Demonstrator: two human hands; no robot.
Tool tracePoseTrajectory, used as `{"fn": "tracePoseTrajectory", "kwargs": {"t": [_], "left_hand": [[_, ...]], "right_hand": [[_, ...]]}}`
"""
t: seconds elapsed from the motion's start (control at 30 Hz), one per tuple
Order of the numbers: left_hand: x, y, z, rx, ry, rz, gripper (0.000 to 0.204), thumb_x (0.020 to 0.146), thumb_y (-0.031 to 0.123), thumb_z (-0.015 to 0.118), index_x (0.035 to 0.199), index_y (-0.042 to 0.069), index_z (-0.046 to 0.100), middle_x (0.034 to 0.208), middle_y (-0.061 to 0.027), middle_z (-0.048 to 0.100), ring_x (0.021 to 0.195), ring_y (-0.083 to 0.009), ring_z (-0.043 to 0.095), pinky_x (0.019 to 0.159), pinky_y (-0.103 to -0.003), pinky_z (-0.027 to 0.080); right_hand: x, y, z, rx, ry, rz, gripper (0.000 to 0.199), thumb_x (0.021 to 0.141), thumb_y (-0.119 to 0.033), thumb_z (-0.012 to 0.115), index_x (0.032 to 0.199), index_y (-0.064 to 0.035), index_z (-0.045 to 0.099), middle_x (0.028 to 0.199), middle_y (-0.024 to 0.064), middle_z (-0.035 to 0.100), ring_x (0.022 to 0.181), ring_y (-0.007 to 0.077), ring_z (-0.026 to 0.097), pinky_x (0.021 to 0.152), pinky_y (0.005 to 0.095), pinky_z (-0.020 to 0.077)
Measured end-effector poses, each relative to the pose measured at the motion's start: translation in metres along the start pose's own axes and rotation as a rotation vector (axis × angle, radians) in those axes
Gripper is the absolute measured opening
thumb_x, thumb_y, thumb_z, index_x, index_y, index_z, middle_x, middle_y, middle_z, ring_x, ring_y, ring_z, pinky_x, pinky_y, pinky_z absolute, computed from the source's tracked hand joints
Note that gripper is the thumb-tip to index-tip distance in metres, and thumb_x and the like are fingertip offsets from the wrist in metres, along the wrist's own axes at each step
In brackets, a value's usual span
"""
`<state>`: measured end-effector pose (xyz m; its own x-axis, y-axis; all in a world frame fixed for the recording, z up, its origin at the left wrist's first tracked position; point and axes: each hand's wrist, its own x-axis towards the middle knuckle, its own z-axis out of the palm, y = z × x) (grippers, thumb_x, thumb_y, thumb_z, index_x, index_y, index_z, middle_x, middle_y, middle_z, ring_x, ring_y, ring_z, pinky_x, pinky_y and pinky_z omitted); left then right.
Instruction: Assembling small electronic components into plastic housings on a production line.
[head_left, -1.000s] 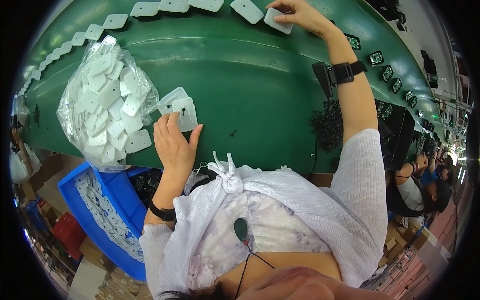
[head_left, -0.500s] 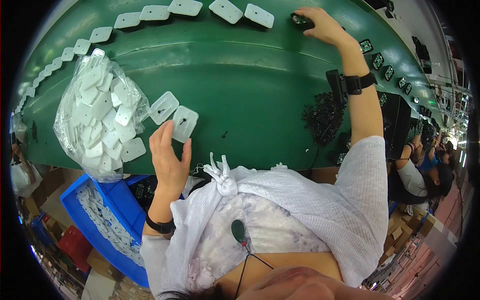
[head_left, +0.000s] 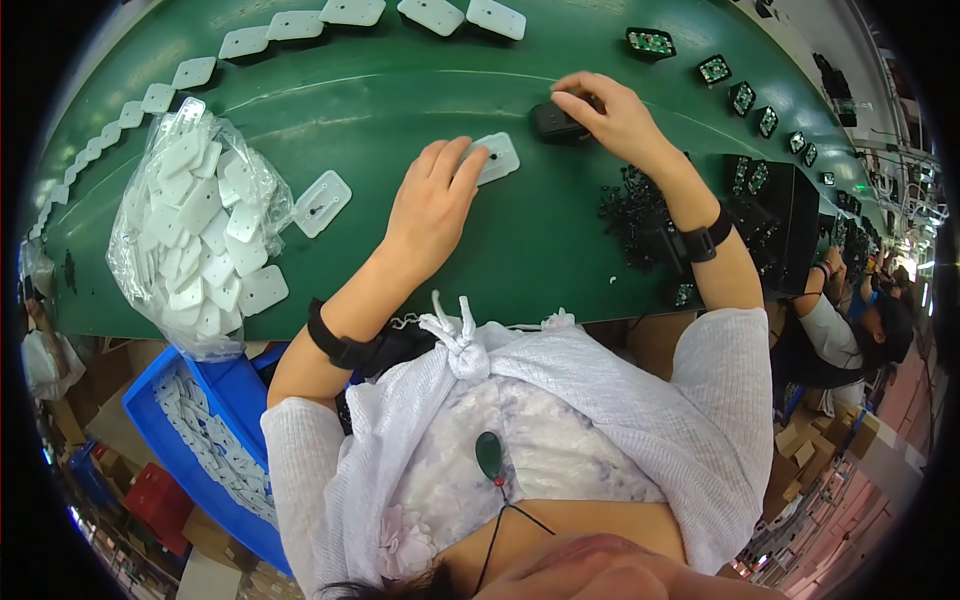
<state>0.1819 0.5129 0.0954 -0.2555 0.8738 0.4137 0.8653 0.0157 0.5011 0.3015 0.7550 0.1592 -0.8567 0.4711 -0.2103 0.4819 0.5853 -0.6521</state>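
Note:
My left hand (head_left: pixel 430 208) is closed on a white plastic cover plate (head_left: pixel 498 158) with rounded corners, held over the middle of the green table. The plate's left end is hidden behind my fingers. To its right, my right hand (head_left: pixel 620 120) grips a black rectangular housing (head_left: pixel 555 122), its dark closed side facing up. A gap separates plate and housing. Another white cover plate (head_left: pixel 322 204) lies left of my left forearm, beside a clear plastic bag (head_left: pixel 275 195) heaped with white cover plates. A pile of small black parts (head_left: pixel 628 215) sits near my right wrist.
White plates (head_left: pixel 294 25) line the table's far and left edges. Black housings with green circuit boards (head_left: pixel 714 69) form a row at the right. A black box (head_left: pixel 795 235) stands near my right elbow. A blue bin (head_left: pixel 195 455) is below left. Another person (head_left: pixel 845 335) sits at far right.
My left hand has picked up a cover plate and carried it right and away from me. My right hand has brought a black housing from the far right toward the middle.

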Motion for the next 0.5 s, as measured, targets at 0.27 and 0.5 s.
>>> {"fn": "tracePoseTrajectory", "kwargs": {"t": [0.27,0.5], "left_hand": [[0.007,-0.01,-0.001,-0.053,-0.001,-0.006,0.059,0.078,0.002,0.07,0.135,0.009,0.052,0.131,-0.014,0.057,0.126,-0.0315,0.049,0.108,-0.046,0.036],[0.002,-0.012,-0.01,-0.312,0.095,-0.182,0.056,0.079,-0.006,0.063,0.133,0.007,0.052,0.127,-0.0112,0.06,0.127,-0.0316,0.05,0.105,-0.045,0.04]], "right_hand": [[-0.035,0.005,0.003,-0.325,0.112,-0.392,0.043,0.081,-0.01,0.072,0.123,-0.0107,0.062,0.127,0.0084,0.057,0.115,0.0289,0.055,0.097,0.0385,0.0457],[-0.041,-0.03,0.023,-0.267,0.123,-0.479,0.045,0.078,-0.004,0.071,0.122,-0.0066,0.06,0.114,0.0098,0.064,0.107,0.0303,0.058,0.091,0.0385,0.0492]]}}
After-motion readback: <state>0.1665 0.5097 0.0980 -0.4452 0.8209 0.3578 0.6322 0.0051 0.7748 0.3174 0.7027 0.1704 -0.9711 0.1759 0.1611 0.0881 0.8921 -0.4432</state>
